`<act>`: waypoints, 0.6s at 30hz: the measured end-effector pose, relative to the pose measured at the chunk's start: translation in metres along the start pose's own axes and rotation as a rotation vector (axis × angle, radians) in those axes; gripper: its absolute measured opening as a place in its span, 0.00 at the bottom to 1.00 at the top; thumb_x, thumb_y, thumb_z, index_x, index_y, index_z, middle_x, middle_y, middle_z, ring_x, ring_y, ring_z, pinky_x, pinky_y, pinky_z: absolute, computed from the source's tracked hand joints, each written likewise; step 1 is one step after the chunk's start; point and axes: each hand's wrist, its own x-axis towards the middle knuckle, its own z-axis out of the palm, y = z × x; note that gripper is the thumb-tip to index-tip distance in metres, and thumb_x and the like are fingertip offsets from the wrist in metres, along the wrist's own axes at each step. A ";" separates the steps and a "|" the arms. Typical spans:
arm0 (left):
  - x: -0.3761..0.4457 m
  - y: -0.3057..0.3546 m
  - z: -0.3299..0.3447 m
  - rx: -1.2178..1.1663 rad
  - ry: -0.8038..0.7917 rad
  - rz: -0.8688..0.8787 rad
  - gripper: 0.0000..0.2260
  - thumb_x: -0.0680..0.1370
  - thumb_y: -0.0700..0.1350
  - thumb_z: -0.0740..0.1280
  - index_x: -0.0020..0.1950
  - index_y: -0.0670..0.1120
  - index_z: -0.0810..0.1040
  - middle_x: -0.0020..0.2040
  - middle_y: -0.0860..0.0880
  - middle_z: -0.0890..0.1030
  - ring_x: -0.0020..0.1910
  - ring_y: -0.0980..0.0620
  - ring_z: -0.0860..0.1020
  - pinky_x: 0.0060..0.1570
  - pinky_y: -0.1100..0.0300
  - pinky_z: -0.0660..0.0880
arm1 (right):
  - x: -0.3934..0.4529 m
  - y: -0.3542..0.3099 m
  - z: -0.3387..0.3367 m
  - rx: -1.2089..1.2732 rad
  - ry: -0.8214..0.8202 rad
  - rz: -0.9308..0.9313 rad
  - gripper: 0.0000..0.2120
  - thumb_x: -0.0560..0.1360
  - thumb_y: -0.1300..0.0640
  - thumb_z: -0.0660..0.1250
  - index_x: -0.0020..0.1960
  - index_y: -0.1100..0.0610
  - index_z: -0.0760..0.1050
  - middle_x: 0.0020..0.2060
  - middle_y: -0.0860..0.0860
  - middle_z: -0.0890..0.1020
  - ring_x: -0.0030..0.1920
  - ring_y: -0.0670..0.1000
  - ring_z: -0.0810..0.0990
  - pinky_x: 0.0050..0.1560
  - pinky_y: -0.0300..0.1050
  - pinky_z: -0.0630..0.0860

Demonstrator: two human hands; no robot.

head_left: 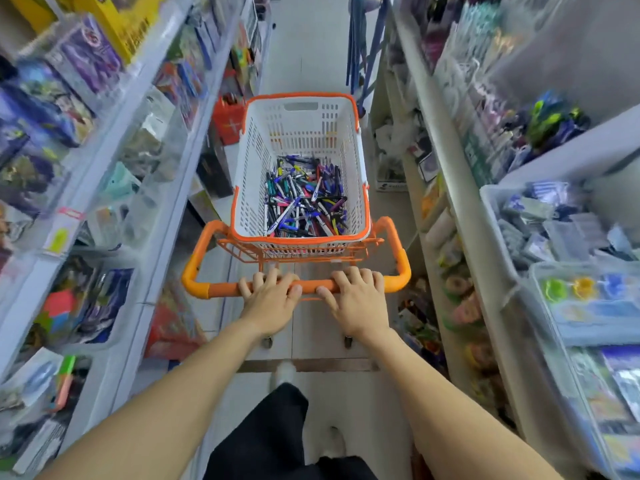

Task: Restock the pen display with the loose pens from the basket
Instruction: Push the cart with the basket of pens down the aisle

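A white basket with an orange rim [301, 133] rides on an orange trolley in the middle of a narrow shop aisle. Its bottom is covered with a heap of loose pens [304, 199] in blue, black, white, green and pink. My left hand [272, 297] and my right hand [356, 299] both grip the trolley's orange handle bar [394, 284], side by side near its middle, fingers curled over the top. No pen display can be made out among the blurred shelves.
Stocked shelves [114, 140] close in on the left, and shelves with clear bins [554, 244] on the right. A red box [230, 121] stands on the floor by the left shelf. Blue poles [360, 43] lean far ahead. The tiled floor [308, 46] runs forward beyond the basket.
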 end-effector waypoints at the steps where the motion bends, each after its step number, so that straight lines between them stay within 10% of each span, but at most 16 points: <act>1: 0.018 -0.001 -0.004 0.001 0.018 0.006 0.16 0.84 0.57 0.48 0.67 0.57 0.69 0.64 0.50 0.70 0.64 0.45 0.65 0.66 0.41 0.52 | 0.018 0.003 0.001 0.001 0.010 0.007 0.26 0.81 0.32 0.52 0.57 0.49 0.80 0.51 0.50 0.81 0.51 0.57 0.77 0.60 0.57 0.68; 14: 0.243 -0.028 -0.082 -0.029 -0.007 0.115 0.14 0.84 0.57 0.48 0.60 0.57 0.72 0.60 0.53 0.72 0.61 0.48 0.66 0.67 0.43 0.54 | 0.236 0.025 -0.009 0.138 -0.200 0.088 0.22 0.83 0.37 0.55 0.68 0.49 0.74 0.64 0.49 0.76 0.65 0.55 0.73 0.68 0.51 0.60; 18: 0.312 -0.037 -0.111 -0.030 -0.021 0.096 0.17 0.84 0.56 0.45 0.58 0.57 0.73 0.58 0.52 0.72 0.56 0.51 0.63 0.66 0.44 0.54 | 0.294 0.053 -0.022 0.102 0.030 0.133 0.16 0.82 0.43 0.62 0.59 0.54 0.78 0.60 0.52 0.78 0.68 0.57 0.72 0.70 0.57 0.62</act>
